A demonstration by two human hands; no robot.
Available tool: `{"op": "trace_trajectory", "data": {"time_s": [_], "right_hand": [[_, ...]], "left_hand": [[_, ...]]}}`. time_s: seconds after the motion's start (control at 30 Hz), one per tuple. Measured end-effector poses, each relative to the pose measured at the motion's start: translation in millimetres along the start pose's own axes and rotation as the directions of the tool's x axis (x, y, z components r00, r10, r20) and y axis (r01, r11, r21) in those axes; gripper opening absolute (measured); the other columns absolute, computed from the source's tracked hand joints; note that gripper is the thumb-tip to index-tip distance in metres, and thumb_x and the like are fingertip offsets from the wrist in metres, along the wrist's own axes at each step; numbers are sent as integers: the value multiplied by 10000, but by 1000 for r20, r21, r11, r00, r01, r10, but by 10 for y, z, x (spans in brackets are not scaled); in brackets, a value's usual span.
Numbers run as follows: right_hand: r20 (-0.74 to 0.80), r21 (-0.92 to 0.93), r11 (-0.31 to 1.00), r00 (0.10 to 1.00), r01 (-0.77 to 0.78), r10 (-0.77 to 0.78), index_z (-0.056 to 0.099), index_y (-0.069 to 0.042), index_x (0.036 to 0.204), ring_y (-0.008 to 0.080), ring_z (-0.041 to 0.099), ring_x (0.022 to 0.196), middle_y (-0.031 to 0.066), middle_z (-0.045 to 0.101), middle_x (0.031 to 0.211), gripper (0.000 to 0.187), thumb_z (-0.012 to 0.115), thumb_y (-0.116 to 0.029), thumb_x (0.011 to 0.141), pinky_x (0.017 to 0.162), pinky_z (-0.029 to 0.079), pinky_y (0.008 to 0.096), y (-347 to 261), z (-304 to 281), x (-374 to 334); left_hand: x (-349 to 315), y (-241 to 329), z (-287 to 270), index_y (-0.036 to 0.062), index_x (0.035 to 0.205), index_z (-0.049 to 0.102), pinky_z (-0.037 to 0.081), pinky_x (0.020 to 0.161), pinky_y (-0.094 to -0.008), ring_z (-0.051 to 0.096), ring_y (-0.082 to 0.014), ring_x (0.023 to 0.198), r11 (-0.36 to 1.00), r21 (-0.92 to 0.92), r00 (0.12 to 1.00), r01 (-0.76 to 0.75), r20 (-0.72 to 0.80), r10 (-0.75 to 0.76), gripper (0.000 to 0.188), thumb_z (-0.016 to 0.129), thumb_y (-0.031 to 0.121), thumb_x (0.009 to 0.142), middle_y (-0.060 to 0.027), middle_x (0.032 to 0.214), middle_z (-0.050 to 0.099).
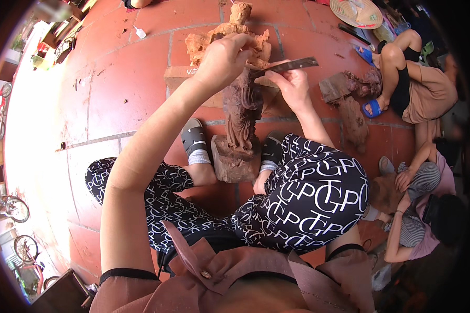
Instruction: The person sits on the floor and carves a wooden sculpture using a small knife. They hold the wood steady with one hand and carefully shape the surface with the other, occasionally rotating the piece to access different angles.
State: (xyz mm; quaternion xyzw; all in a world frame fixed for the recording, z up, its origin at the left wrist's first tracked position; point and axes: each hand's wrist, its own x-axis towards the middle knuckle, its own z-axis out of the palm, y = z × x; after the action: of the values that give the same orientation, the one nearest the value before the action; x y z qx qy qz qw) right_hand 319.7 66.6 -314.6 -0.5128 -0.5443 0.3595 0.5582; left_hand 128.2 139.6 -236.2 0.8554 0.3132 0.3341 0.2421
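A dark reddish carved wooden statue (242,112) lies between my feet, its block base (236,163) toward me and its upper end under my hands. My right hand (293,87) is closed on a flat dark metal strip (296,64), thumb along its lower edge; the strip's left end reaches the statue. My left hand (220,61) is closed beside that end, fingers bent over the statue's upper part. What those fingers grip is hidden. Just beyond my hands is a lighter orange-brown carved wooden figure (240,14), partly covered by my left hand.
A pale wooden block (180,78) sits under the carvings' left side. Dark carved wood pieces (352,122) lie on the tiled floor to my right, near a seated person's blue sandals (373,108). Another person (428,208) sits at lower right. A woven hat (356,12) lies at far right.
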Motion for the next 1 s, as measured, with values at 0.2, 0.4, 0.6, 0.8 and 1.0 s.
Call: {"op": "trace_trajectory", "data": {"time_s": [0.2,0.4,0.6,0.8,1.0], "right_hand": [[-173,443,875,939,-196,298,578,24,874,172,651,750,140,654,838,73,625,-17,836,649,553,276,147,-55,-757],[-113,357,899,944,-254,311,564,27,899,136,625,740,113,640,846,115,623,-63,861,690,517,257,66,-122,-840],[198,-293,916,955,274,-222,643,-4,842,162,600,870,66,615,975,142,682,-133,796,770,470,289,-422,30,-199],[345,-396,869,925,297,-159,624,-12,773,178,578,876,65,578,1027,181,713,-168,754,798,456,297,-312,203,151],[362,-414,862,922,293,-139,592,-3,740,176,547,886,77,535,1034,176,703,-139,754,791,438,292,-165,245,115]], "left_hand": [[-970,-209,455,76,1354,380,395,998,-399,433,-369,1198,971,171,985,170,0,-172,662,458,-99,720,-203,1338,406],[-1693,-26,677,161,1443,247,345,1046,-446,323,-435,1274,938,169,940,302,113,-323,853,517,-103,679,-227,1408,311],[-1969,113,596,101,1452,198,338,1045,-441,339,-439,1263,925,-14,912,379,174,-371,836,585,-16,720,-251,1413,286],[-2184,132,819,69,1464,71,335,1037,-453,317,-430,1284,890,39,852,455,271,-448,963,692,117,729,-239,1463,192],[-2305,87,914,91,1472,35,325,1026,-508,287,-403,1312,884,61,840,463,288,-459,1003,707,141,729,-167,1520,70]]}}
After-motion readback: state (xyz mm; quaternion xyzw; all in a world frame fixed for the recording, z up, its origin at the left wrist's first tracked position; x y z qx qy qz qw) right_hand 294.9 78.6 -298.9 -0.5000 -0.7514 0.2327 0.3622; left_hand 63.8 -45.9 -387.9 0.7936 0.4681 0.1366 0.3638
